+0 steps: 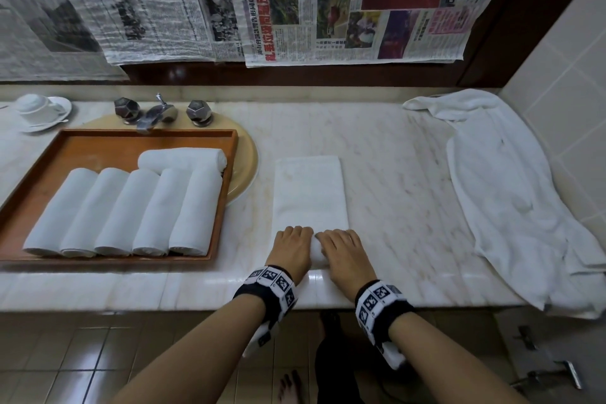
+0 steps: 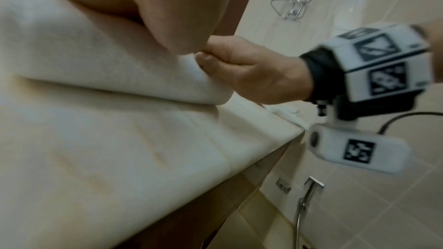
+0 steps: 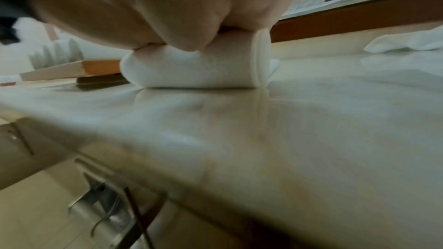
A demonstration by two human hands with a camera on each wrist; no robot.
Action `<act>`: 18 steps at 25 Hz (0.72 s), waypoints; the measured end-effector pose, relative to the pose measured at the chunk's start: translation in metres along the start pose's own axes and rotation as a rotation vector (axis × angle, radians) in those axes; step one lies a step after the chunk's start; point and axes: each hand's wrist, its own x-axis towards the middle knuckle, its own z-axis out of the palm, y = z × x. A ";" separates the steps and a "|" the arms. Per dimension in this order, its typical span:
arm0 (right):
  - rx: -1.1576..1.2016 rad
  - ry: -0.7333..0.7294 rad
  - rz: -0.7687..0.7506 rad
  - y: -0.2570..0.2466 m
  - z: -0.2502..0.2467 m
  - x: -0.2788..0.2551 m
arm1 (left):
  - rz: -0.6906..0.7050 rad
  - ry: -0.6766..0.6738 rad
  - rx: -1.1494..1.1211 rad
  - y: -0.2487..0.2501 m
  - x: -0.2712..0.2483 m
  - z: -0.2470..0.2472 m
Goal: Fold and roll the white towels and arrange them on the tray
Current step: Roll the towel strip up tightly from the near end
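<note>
A folded white towel (image 1: 310,193) lies lengthwise on the marble counter (image 1: 400,174), and its near end is rolled up. My left hand (image 1: 292,244) and right hand (image 1: 344,249) lie side by side on that roll (image 3: 191,69), fingers curled over it. In the left wrist view the right hand (image 2: 239,71) grips the roll's end (image 2: 107,63), thumb underneath. To the left stands a wooden tray (image 1: 98,144). It holds several rolled white towels (image 1: 124,211) in a row, with one more roll (image 1: 182,157) lying across behind them.
A heap of loose white towels (image 1: 511,193) covers the counter's right end against the tiled wall. Behind the tray are a faucet (image 1: 154,113), a round beige basin (image 1: 244,154) and a cup on a saucer (image 1: 37,110). Newspapers (image 1: 295,0) hang above.
</note>
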 end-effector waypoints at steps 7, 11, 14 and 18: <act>0.037 -0.159 0.014 -0.007 -0.024 0.027 | 0.157 0.256 -0.104 -0.007 -0.037 0.024; -0.027 0.087 0.006 -0.018 0.008 -0.015 | 0.053 0.061 -0.028 -0.008 -0.011 0.002; -0.094 0.046 -0.007 -0.016 0.014 -0.021 | -0.008 -0.030 0.081 -0.005 0.006 -0.008; -0.002 -0.040 -0.020 -0.002 -0.009 0.007 | 0.053 0.069 -0.039 -0.004 -0.008 -0.007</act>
